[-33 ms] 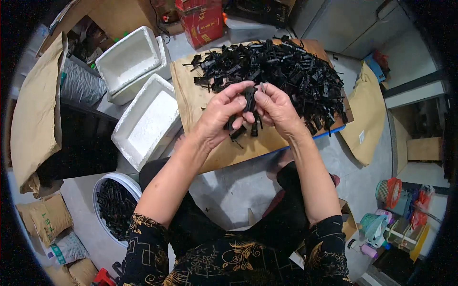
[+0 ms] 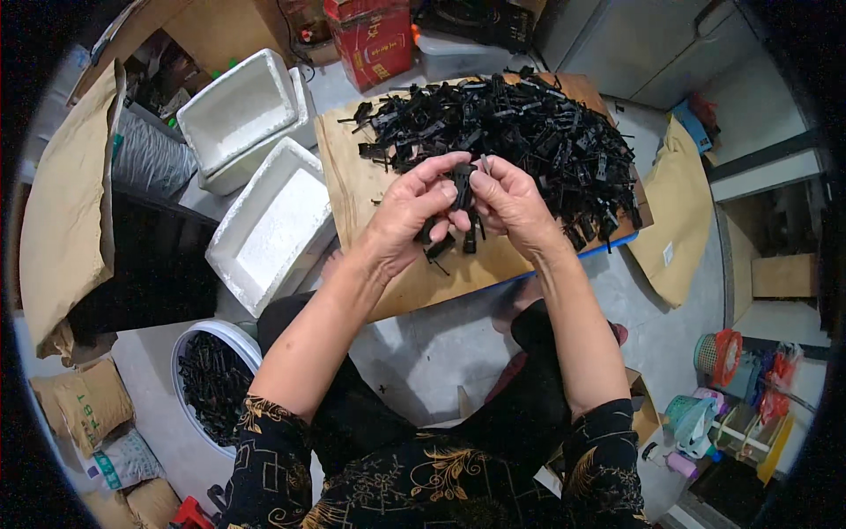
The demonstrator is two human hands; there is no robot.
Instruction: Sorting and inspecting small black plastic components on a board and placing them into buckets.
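Over the near edge of the board, my left hand (image 2: 412, 207) is closed around a small black plastic part (image 2: 462, 187), which stands upright between its thumb and fingers. Close against it is my right hand (image 2: 514, 204), thumb and forefinger pinched at the part's right side. A thin greyish tip (image 2: 485, 164) sticks up between the right fingers; what it belongs to is hidden. More black pieces (image 2: 470, 240) show just below the hands, and I cannot tell whether they lie on the board or hang from the fingers. Beyond spreads a large heap of black plastic parts (image 2: 529, 123).
The heap lies on a wooden board (image 2: 348, 167). White foam boxes (image 2: 273, 225) stand left of it. A white bucket (image 2: 251, 339) of black parts sits by my left leg. A brown paper sack (image 2: 683, 212) lies to the right, a red carton (image 2: 370, 44) at the back.
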